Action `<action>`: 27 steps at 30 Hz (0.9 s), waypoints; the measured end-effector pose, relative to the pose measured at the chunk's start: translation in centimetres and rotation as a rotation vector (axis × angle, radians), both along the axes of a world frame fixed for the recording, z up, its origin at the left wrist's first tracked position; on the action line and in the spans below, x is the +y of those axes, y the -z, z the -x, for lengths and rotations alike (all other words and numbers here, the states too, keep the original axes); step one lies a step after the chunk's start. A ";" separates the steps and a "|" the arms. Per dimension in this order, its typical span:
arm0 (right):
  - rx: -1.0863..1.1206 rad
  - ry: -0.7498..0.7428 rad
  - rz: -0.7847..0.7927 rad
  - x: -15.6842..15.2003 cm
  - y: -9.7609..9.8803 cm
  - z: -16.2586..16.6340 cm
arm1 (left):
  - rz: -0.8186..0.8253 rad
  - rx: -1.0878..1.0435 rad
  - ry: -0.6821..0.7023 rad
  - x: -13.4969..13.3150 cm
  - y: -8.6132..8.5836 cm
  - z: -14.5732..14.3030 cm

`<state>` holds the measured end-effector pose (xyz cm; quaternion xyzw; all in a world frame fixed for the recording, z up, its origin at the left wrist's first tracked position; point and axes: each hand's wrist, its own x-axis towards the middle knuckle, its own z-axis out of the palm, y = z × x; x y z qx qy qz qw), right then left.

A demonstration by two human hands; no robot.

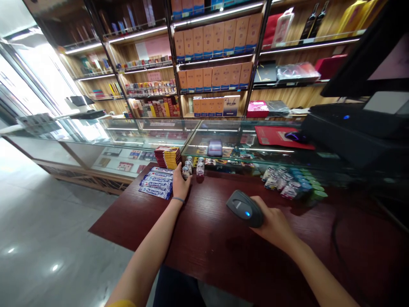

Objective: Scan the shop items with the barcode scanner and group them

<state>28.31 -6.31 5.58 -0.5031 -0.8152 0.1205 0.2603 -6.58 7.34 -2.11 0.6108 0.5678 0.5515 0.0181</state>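
Observation:
My right hand [274,221] is wrapped round the handle of a dark barcode scanner [245,209], held above the brown table with its blue light lit. My left hand [181,183] reaches to the back of the table, thumb and fingers closed about a small silver-capped jar [185,172]. Just right of it stand more small jars [200,167] in a row. Flat blue-and-white packets [156,182] lie in a fanned stack left of that hand. Behind them rises a pile of red and yellow packs [168,157].
Several clear jars [281,178] and rows of blue and green containers [311,183] stand at the right. A glass display counter [223,138] borders the table's back. A black monitor base [348,132] and a mouse [295,136] on a red mat [271,137] occupy the counter.

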 end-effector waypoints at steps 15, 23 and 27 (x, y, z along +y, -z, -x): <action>0.392 0.493 -0.109 0.8 -4.4 -8.6 | -0.224 0.144 0.202 -2.5 -3.2 -7.8; 0.655 0.552 -0.077 -0.2 -5.4 -13.7 | -0.020 -0.111 0.522 -2.8 -3.0 -24.3; 0.730 0.565 -0.137 -0.5 -4.9 -15.4 | 0.071 -0.175 0.595 -3.6 -1.6 -31.3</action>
